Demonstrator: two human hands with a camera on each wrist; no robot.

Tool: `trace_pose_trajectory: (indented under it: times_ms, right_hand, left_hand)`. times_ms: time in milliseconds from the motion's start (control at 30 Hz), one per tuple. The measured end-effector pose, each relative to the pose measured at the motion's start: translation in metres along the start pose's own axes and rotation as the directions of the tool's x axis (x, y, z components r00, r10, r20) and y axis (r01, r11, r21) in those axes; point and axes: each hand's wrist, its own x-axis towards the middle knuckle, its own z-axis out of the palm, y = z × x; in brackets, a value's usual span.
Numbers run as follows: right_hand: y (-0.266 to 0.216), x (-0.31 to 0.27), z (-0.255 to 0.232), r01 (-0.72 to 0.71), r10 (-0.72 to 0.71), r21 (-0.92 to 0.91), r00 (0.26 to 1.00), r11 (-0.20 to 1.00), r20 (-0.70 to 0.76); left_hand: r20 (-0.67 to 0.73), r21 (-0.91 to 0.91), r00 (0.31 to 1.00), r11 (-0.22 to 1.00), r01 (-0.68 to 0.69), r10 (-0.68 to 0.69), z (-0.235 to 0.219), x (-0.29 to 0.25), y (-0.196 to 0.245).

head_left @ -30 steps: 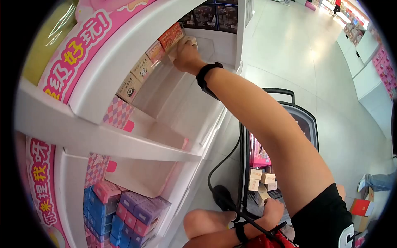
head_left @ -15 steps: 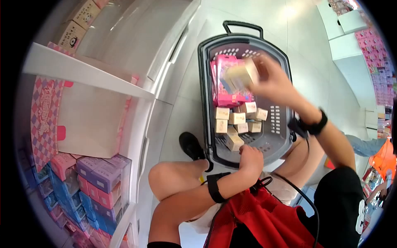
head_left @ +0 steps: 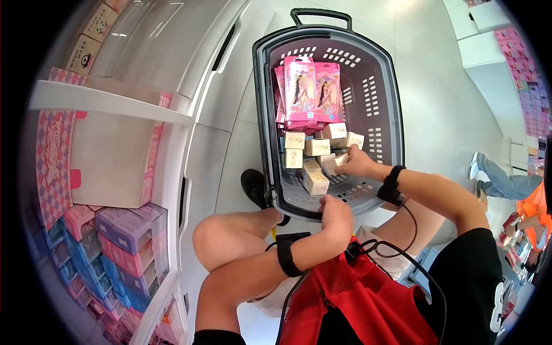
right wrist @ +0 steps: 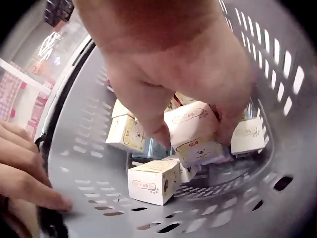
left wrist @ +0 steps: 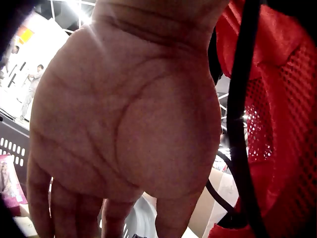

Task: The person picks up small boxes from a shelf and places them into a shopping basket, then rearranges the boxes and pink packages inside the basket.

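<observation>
Low in the grey basket point(head_left: 391, 86), my right hand point(head_left: 359, 164) pinches a small cream box point(right wrist: 192, 121) between thumb and fingers, among several similar boxes point(head_left: 317, 148). One box point(right wrist: 154, 182) lies just in front of the held one in the right wrist view. My left hand point(head_left: 338, 217) is at the basket's near rim, holding nothing. Its palm faces the camera in the left wrist view, with the fingers extended downward and their tips out of frame. Pink picture packs point(head_left: 300, 89) stand in the far half of the basket.
White shelving point(head_left: 115, 103) stands to the left, with cream boxes point(head_left: 83, 54) above and stacked purple, pink and blue boxes point(head_left: 123, 230) below. The basket's black handle point(head_left: 322, 12) points away. A person in orange point(head_left: 532, 213) is at the far right.
My right hand has come from the shelf with a cream box and lowered it into the basket among the other boxes. My left hand stays by the near rim. The view has swung toward the basket.
</observation>
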Motion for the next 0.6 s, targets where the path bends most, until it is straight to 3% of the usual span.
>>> trace_pose_trajectory:
  times_ms: [133, 167, 367, 400, 433, 467, 533, 567, 600]
  right_hand:
    - [-0.006, 0.008, 0.026, 0.074, -0.074, -0.011, 0.993, 0.997, -0.089]
    - [-0.014, 0.007, 0.024, 0.013, -0.011, 0.038, 0.998, 0.999, -0.055]
    - [-0.013, 0.012, 0.03, 0.022, -0.014, 0.041, 0.98, 0.999, -0.196]
    - [0.019, 0.039, 0.049, 0.14, -0.119, 0.07, 0.963, 0.988, -0.243]
    - [-0.008, 0.017, 0.03, 0.361, -0.32, 0.174, 0.92, 0.916, -0.225]
    - [0.012, 0.037, 0.045, 0.363, -0.321, 0.153, 0.916, 0.919, -0.239]
    - [-0.027, -0.002, 0.028, 0.412, -0.34, 0.12, 0.857, 0.903, -0.386]
    - [-0.014, 0.009, 0.037, 0.374, -0.278, 0.272, 0.901, 0.887, -0.333]
    - [0.003, 0.022, 0.045, 0.267, -0.195, 0.233, 0.937, 0.935, -0.29]
  left_hand:
    - [0.06, -0.014, 0.996, 0.998, -0.059, 0.06, -0.01, -0.001, -0.006]
    - [0.06, -0.016, 0.997, 0.998, -0.058, 0.059, -0.011, -0.001, -0.008]
    - [-0.043, -0.046, 0.999, 0.999, -0.005, 0.003, -0.005, -0.008, -0.006]
    - [-0.046, -0.092, 0.999, 0.996, 0.001, -0.005, -0.003, -0.006, -0.003]
    - [-0.057, -0.126, 0.998, 0.992, 0.019, -0.026, -0.001, -0.001, -0.004]
    - [-0.068, -0.17, 0.996, 0.985, 0.04, -0.052, 0.005, 0.004, 0.0]
    - [-0.181, -0.092, 0.984, 0.996, -0.017, 0.0, 0.016, 0.004, 0.001]
    - [-0.077, -0.143, 0.997, 0.99, 0.015, -0.026, 0.017, 0.013, 0.002]
    - [-0.089, -0.151, 0.996, 0.988, -0.025, 0.012, 0.019, 0.015, -0.001]
